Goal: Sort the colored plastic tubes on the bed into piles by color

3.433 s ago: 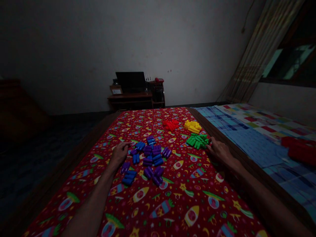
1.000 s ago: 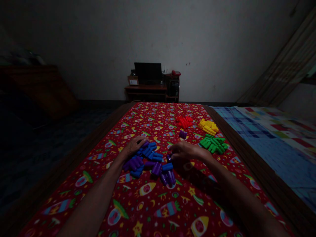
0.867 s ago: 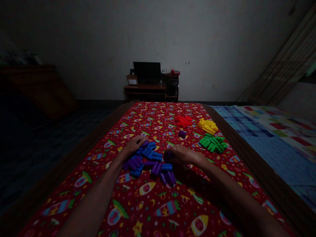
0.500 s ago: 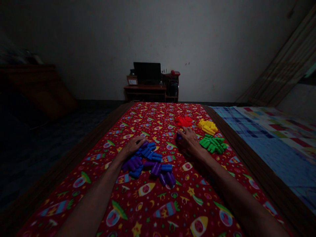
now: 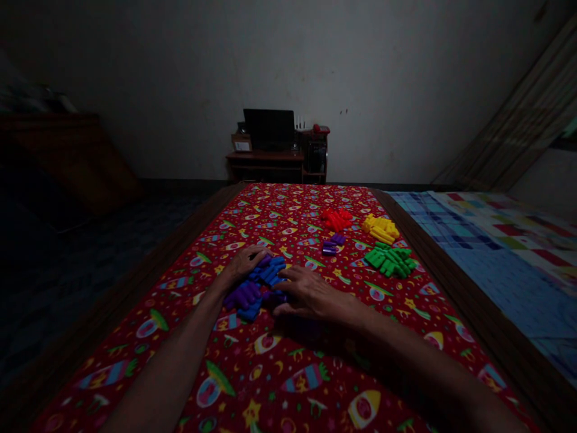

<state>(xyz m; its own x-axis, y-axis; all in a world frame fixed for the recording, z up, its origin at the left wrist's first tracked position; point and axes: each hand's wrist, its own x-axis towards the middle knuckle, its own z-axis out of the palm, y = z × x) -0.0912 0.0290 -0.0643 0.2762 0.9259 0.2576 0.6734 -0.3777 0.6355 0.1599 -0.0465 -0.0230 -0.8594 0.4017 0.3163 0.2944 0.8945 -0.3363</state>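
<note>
A mixed pile of small blue plastic pieces point(image 5: 272, 273) and purple plastic pieces point(image 5: 244, 295) lies on the red patterned cloth point(image 5: 311, 376). At the pile's far left edge my left hand point(image 5: 244, 264) is curled, its fingertips closed on a purple piece. My right hand point(image 5: 309, 293) reaches in over the pile's right side, fingers and thumb apart around purple pieces; it covers some of the pile. Two or so purple pieces point(image 5: 332, 245) lie by themselves farther back, in front of the red pieces point(image 5: 336, 220).
Yellow pieces point(image 5: 381, 228) and green pieces point(image 5: 390, 260) form separate heaps at the right. Beyond the table's far end stands a small desk point(image 5: 265, 157) with a monitor point(image 5: 269, 128). A bed with a blue checked cover point(image 5: 469, 264) borders the right side.
My right hand has let go of a purple piece near the red heap and moved left and nearer, over the pile. My left hand has stayed in place.
</note>
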